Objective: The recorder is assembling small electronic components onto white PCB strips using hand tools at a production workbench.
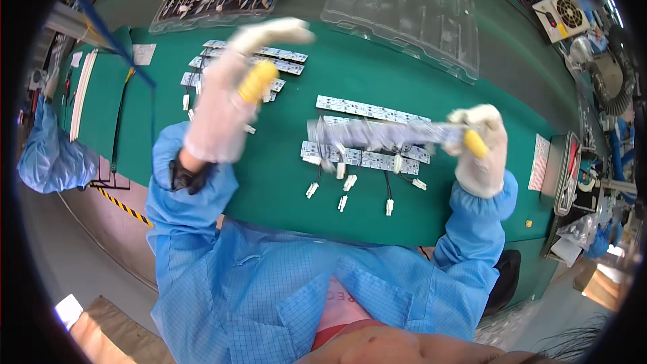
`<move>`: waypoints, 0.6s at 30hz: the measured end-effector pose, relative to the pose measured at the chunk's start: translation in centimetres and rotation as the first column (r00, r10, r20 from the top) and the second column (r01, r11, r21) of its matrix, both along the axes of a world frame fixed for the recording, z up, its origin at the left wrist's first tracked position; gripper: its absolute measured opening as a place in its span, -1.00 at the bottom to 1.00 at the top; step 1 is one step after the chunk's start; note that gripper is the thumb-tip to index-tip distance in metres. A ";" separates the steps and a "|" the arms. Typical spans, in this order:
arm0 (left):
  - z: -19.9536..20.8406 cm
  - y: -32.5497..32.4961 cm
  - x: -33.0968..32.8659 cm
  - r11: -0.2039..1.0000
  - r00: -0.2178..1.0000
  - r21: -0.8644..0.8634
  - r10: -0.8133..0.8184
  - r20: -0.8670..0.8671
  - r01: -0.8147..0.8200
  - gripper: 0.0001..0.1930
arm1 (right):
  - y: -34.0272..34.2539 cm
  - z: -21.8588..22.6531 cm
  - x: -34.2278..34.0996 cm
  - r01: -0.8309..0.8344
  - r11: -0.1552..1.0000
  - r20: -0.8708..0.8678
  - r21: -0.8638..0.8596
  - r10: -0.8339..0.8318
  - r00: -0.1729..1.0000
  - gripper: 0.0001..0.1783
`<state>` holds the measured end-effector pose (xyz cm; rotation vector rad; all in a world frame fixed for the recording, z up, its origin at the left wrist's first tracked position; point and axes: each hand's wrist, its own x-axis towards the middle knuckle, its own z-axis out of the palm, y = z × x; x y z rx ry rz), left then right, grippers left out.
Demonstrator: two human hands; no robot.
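Note:
My left hand (232, 91), in a white glove with a yellow cover on the thumb, is raised over the left group of white circuit board strips (286, 65). Its fingers stretch forward, apart from the thumb, with nothing between them. My right hand (484, 145), gloved with a similar yellow thumb cover, closes on one end of a circuit board strip (384, 133). This strip is smeared by motion and reaches left above other white board strips (367, 107) on the green mat. Short dark leads with white connectors (389, 207) trail from the strips towards me.
At the back left, a clear tray (195, 22) is heaped with dark wired parts and white plugs. A clear plastic tray (404, 17) with a few strips stands at the back right. Another person's blue sleeve (57, 148) shows at far left. A bin (566, 172) stands at right.

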<state>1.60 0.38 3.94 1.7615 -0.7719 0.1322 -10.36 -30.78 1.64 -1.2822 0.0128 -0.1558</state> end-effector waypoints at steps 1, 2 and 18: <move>-0.6 -0.8 -0.7 0.978 0.981 -0.094 -0.191 -0.032 0.187 -0.24 | -0.5 -0.2 -0.4 -0.036 0.997 0.082 0.072 0.030 0.996 -0.63; -1.2 -1.7 -1.6 0.928 0.918 -0.221 -0.344 -0.198 0.300 -0.17 | -0.3 -0.3 -0.8 -0.036 0.992 0.070 0.120 0.028 0.997 -0.65; -4.6 -0.6 -2.2 0.990 0.993 0.129 -0.060 0.100 0.047 -0.52 | 0.4 -1.1 -0.1 0.042 0.990 -0.040 -0.138 -0.048 0.998 -0.58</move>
